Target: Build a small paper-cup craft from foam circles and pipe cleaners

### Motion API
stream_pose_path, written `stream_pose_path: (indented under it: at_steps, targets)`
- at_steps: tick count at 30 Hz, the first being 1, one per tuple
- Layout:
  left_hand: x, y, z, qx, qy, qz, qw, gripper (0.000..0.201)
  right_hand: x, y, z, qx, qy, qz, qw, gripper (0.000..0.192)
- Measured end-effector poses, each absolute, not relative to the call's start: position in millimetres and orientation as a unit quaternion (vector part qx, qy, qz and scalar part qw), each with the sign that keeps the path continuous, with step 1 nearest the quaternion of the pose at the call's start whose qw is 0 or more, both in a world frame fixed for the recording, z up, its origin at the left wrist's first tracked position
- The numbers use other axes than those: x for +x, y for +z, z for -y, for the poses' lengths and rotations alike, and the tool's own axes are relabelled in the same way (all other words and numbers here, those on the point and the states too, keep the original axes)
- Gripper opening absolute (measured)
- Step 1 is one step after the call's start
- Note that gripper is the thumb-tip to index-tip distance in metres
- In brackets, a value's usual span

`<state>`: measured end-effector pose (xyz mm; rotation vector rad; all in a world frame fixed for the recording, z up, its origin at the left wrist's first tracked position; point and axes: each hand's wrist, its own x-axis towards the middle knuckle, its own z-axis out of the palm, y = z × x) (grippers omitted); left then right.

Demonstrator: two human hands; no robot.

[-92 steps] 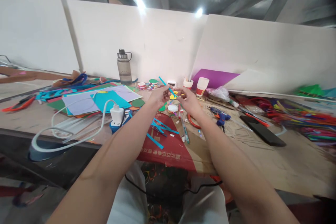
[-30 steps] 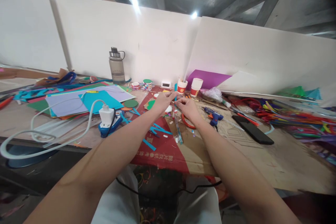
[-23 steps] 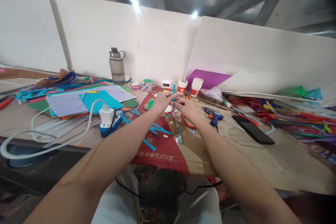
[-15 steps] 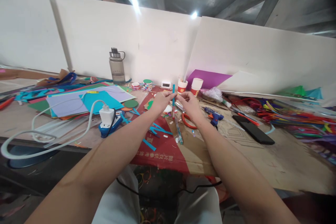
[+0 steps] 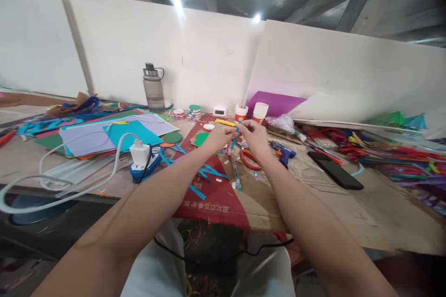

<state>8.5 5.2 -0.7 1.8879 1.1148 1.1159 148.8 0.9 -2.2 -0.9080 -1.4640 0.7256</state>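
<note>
My left hand (image 5: pixel 222 138) and my right hand (image 5: pixel 254 135) meet over the red and brown cardboard, fingertips pinched close together. Between them is a narrow blue paper strip (image 5: pixel 233 142), its lower end showing under the fingers; the fingers hide the rest. Just beyond the fingertips lies a yellow tool (image 5: pixel 225 122), perhaps a cutter. Below my right hand are orange-handled scissors (image 5: pixel 251 161). A slim stick with a bluish end (image 5: pixel 237 177) lies nearer me. More cut blue strips (image 5: pixel 198 192) are scattered by my left forearm, close to a green paper disc (image 5: pixel 201 138).
A blue glue gun (image 5: pixel 286 153) and a black phone (image 5: pixel 334 170) lie to the right. Two paper cups (image 5: pixel 260 111) and a small clock (image 5: pixel 219 111) stand behind. On the left are coloured sheets (image 5: pixel 81 140), a white-corded plug (image 5: pixel 140 153) and a water bottle (image 5: pixel 154 90).
The blue strip stood upright above my left fingers; now its top is down between both hands. My right hand has closed in on my left, and the yellow tool shows behind them.
</note>
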Motion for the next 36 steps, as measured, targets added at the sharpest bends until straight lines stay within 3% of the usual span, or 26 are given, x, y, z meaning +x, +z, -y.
stream_pose_path:
  at_steps: [12,24,36]
  targets:
    - [4,-4,-9,0.749,0.417,-0.418,0.302,0.023,158,-10,-15,-0.398,0.251,0.629,0.619,0.019]
    - [-11,-11,-26,0.668,0.493,-0.425,0.359,0.024,163,-9,-21,-0.426,0.269,0.587,0.634,0.023]
    - [-18,-2,-29,0.479,0.643,-0.317,0.507,0.034,155,-12,-12,-0.414,0.308,0.678,0.523,0.02]
